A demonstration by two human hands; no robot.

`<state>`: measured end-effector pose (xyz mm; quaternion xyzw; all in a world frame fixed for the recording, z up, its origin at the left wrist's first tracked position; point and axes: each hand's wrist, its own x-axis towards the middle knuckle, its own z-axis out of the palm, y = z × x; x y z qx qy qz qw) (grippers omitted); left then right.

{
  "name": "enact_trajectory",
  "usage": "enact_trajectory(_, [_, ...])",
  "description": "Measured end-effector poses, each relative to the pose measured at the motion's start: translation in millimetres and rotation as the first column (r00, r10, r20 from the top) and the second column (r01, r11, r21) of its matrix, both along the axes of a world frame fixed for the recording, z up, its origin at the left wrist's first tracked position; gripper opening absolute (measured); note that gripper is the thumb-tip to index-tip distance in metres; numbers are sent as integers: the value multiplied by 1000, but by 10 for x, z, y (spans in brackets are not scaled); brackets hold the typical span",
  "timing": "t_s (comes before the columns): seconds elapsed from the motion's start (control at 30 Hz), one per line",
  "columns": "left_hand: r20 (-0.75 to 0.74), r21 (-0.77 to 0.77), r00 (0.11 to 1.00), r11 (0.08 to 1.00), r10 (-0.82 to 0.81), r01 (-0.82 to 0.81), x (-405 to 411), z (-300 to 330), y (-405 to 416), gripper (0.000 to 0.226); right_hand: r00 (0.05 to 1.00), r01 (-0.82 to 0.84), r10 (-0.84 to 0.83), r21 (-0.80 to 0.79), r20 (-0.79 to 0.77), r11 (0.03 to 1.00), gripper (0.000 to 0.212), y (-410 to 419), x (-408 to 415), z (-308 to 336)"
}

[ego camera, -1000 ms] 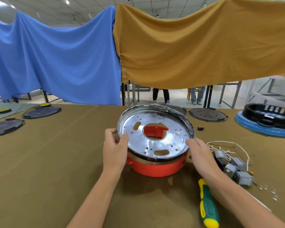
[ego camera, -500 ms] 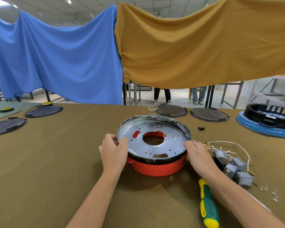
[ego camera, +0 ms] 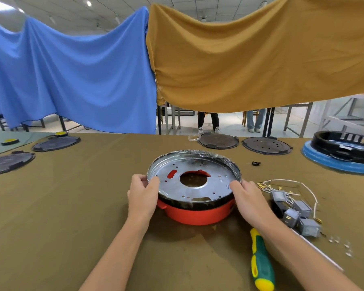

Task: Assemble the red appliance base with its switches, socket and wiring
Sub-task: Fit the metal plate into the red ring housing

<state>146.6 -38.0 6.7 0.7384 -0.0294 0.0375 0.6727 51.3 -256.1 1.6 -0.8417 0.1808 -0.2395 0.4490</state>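
My olive-cloth table (ego camera: pixel 72 217) carries the red base (ego camera: pixel 198 215) at centre, a green screwdriver (ego camera: pixel 261 261) near right, grey switches (ego camera: pixel 292 213) with white wires (ego camera: pixel 286 182) right, and dark round plates (ego camera: pixel 266 145) far across.

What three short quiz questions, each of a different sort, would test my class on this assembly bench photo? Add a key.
1. True or false: the screwdriver is held in the right hand.
2. Multiple choice: the silver metal plate sits on A) a blue base, B) the red base, C) the bare table.
3. Fill in: the grey switches with white wires lie to the ___ of the red base.

Key
1. False: it lies on the table; both the right hand and the left hand grip the plate's rim.
2. B
3. right
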Motion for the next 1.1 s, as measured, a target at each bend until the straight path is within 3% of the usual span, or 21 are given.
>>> enact_trajectory(0.2, [23,-3,1000,1000,-12,12,84,-59,9,10,1000,-13,14,54,-12,998,32,11,0,23])
enact_trajectory(0.3, [53,-7,999,1000,-5,5,76,-65,-14,33,1000,4,-3,93,-17,996,32,-2,-38,35])
enact_trajectory(0.37, [157,41,987,998,37,-44,48,-84,-35,52,1000,26,-27,108,1,994,40,-21,-65,34])
enact_trajectory(0.5, [485,250,874,955,22,-163,-186,-93,-56,66,995,80,-85,98,53,992,56,-10,-141,74])
enact_trajectory(0.63, [667,558,682,807,-301,-190,-442,-162,-7,53,996,61,-65,62,55,996,58,-4,-314,112])
enact_trajectory(0.73, [662,698,568,678,-489,-230,-550,-234,68,46,994,69,-65,-48,86,996,53,-106,-591,166])
enact_trajectory(0.87, [643,738,577,609,-503,-291,-621,-218,47,40,977,180,-172,-64,123,982,30,-403,-1074,170])
enact_trajectory(1.1, [696,705,530,601,-485,-376,-630,-244,47,33,930,258,-340,-413,-138,874,20,-825,-1623,150])
